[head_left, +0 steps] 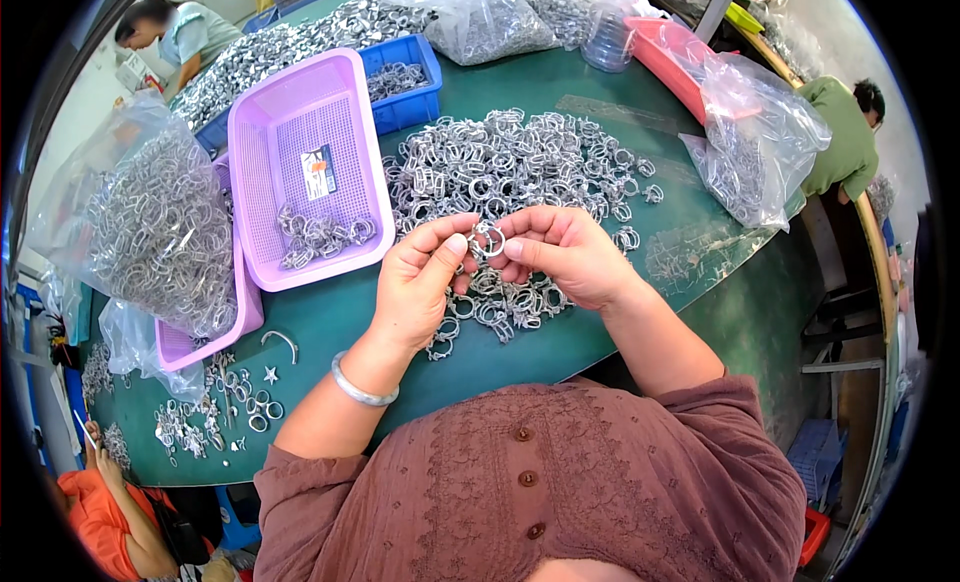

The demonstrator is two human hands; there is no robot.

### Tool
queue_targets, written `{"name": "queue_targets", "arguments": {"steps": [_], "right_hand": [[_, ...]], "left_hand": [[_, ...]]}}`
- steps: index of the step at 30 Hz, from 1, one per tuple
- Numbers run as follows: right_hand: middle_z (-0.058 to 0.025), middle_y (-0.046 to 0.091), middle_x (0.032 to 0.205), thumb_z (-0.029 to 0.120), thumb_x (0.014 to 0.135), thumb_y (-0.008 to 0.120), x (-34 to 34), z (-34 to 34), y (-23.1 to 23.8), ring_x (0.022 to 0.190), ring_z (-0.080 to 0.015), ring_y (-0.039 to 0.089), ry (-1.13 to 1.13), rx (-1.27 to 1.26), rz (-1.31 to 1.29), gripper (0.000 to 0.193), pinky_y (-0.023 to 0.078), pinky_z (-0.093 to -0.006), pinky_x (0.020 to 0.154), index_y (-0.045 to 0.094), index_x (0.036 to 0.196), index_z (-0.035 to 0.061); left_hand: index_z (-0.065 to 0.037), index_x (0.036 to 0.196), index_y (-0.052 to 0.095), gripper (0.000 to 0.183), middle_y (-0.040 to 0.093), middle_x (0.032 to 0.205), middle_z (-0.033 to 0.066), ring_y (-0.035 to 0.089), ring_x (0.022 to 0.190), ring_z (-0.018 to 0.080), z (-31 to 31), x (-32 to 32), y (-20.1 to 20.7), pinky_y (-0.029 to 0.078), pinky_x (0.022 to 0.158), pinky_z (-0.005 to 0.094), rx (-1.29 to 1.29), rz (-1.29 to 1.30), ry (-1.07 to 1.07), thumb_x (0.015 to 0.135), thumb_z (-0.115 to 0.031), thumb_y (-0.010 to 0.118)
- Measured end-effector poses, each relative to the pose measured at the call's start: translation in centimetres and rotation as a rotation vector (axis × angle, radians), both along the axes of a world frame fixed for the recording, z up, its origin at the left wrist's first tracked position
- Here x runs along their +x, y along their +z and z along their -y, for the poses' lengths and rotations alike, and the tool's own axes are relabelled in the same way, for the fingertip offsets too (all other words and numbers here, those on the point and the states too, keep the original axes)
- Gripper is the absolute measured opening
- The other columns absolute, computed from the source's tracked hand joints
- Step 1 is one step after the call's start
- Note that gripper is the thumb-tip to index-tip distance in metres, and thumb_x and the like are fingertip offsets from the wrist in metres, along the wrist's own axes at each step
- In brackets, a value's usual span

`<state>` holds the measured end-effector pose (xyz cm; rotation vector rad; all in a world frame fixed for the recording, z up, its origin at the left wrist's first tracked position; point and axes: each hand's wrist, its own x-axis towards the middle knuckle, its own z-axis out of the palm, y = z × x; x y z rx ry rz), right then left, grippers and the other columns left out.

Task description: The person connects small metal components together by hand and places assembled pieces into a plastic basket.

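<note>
Between my two hands, above the table's middle, is a silvery metal ring (490,240). My left hand (425,272) pinches its left side between thumb and fingers, and a bangle circles that wrist. With thumb and forefinger, my right hand (565,250) grips the ring's right side; fingertips partly cover the piece. Just beyond and beneath both hands spreads a heap of similar grey metal rings (500,167). To the left of my left hand, a purple plastic basket (245,182) stands tilted, with a small cluster of rings (320,237) and a label inside.
A bag of rings (160,232) sits on another purple basket at left. Loose rings and charms (210,412) lie near it. Behind are a blue crate (408,112) and a large metal pile (290,62). At right, a red tray (665,67) adjoins another bag (750,152). Other people sit around.
</note>
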<state>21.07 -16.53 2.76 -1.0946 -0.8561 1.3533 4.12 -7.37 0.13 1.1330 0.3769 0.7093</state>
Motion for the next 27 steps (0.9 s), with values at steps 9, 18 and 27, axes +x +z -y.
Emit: {"name": "queue_targets", "arguments": {"steps": [9, 18, 27], "right_hand": [[-0.006, 0.064, 0.086, 0.005, 0.085, 0.06, 0.2, -0.3, -0.6, 0.076, -0.011, 0.061, -0.01, 0.074, 0.007, 0.017, 0.051, -0.0242, 0.068, 0.059, 0.101, -0.001], [-0.0064, 0.064, 0.09, 0.001, 0.085, 0.058, 0.1, -0.3, -1.1, 0.081, -0.0129, 0.063, -0.039, 0.183, 0.009, 0.017, 0.052, -0.0259, 0.076, 0.059, 0.102, -0.0017], [-0.0063, 0.065, 0.091, -0.001, 0.086, 0.058, -0.2, -0.4, -1.1, 0.081, -0.0107, 0.062, -0.12, 0.282, 0.094, 0.018, 0.051, -0.0243, 0.075, 0.061, 0.103, -0.0018]], "left_hand": [[-0.003, 0.107, 0.058, 0.019, 0.061, 0.088, 0.003, 0.056, 0.072, 0.0073, 0.1, 0.2, 0.2, 0.045, 0.057, 0.0196, -0.016, -0.008, 0.039, 0.091, -0.012, 0.056], [-0.002, 0.102, 0.059, 0.015, 0.061, 0.085, 0.0039, 0.056, 0.071, 0.0093, 0.5, -0.1, 0.5, 0.046, 0.057, 0.0215, 0.068, -0.007, 0.04, 0.092, -0.012, 0.055], [0.001, 0.105, 0.06, 0.018, 0.057, 0.094, 0.0058, 0.055, 0.075, 0.0089, 0.9, -0.1, 0.9, 0.046, 0.062, 0.0202, 0.324, 0.034, 0.068, 0.088, -0.005, 0.058]]}}
